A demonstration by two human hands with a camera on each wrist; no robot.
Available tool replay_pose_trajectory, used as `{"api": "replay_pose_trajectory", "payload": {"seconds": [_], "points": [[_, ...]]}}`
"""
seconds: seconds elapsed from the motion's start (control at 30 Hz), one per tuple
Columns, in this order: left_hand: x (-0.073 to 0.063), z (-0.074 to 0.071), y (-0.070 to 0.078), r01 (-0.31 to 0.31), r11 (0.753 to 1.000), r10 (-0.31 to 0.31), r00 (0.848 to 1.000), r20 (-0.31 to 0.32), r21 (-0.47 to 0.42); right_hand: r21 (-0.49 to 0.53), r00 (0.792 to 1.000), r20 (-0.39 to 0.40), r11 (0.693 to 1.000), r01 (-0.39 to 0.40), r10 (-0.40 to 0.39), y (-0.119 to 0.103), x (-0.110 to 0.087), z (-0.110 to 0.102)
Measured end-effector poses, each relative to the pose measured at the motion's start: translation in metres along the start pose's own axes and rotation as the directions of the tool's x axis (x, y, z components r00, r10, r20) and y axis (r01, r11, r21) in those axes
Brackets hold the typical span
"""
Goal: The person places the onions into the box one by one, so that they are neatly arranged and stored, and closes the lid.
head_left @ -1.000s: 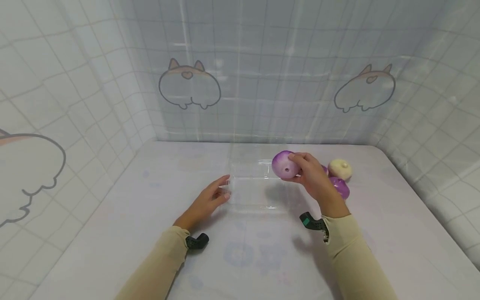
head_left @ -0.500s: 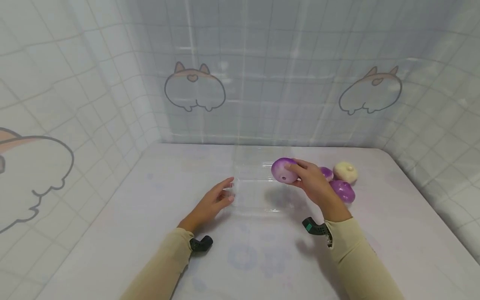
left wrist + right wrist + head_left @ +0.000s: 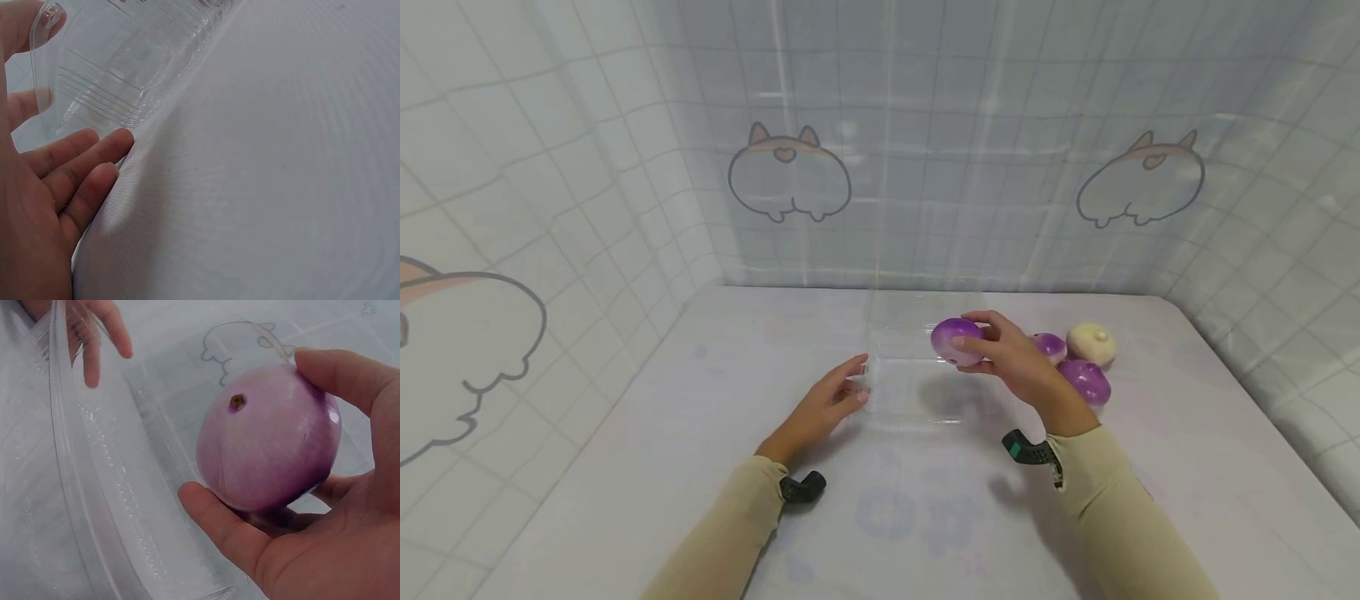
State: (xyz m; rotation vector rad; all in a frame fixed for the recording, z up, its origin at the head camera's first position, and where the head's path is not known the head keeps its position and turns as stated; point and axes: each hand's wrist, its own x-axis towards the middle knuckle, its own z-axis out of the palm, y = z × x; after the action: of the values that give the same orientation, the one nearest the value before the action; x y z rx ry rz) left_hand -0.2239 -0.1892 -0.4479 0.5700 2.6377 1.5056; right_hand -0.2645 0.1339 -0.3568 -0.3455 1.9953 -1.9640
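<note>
My right hand (image 3: 1018,367) holds a purple onion (image 3: 951,340) between thumb and fingers, over the right part of a clear plastic clamshell box (image 3: 895,392). In the right wrist view the onion (image 3: 269,437) shows a small brown root spot, and the box's edge (image 3: 65,425) runs alongside at left. My left hand (image 3: 812,417) is at the left end of the box, fingers spread and loosely bent. In the left wrist view its thumb and a finger show through the clear rim (image 3: 44,75), while the other fingers rest low by the cloth.
To the right of the box lie a purple onion (image 3: 1086,382), another purple one (image 3: 1049,347) partly behind the right hand, and a pale yellow onion (image 3: 1092,344). The box's clear lid (image 3: 910,312) lies opened toward the tiled back wall (image 3: 925,208).
The right hand has carried the purple onion slightly left over the box, and the onion has tilted so its root spot turns downward. The left hand stays at the box's end.
</note>
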Motion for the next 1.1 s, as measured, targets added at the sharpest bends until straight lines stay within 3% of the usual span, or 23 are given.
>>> {"api": "replay_pose_trajectory", "payload": {"seconds": [0.33, 0.63, 1.1], "points": [[0.001, -0.001, 0.001, 0.003, 1.000, -0.003, 1.000, 0.004, 0.014, -0.148, 0.998, 0.039, 0.988, 0.048, -0.042, 0.000, 0.003, 0.002], [-0.001, -0.002, 0.002, 0.001, 1.000, -0.001, 1.000, 0.010, -0.002, -0.123, 0.993, 0.085, 0.988, 0.091, -0.081, -0.004, 0.006, 0.009], [-0.002, -0.002, 0.000, 0.015, 0.999, -0.014, 1.000, 0.011, -0.039, -0.057, 0.995, 0.092, 0.997, 0.043, -0.038, -0.007, 0.011, 0.023]]}}
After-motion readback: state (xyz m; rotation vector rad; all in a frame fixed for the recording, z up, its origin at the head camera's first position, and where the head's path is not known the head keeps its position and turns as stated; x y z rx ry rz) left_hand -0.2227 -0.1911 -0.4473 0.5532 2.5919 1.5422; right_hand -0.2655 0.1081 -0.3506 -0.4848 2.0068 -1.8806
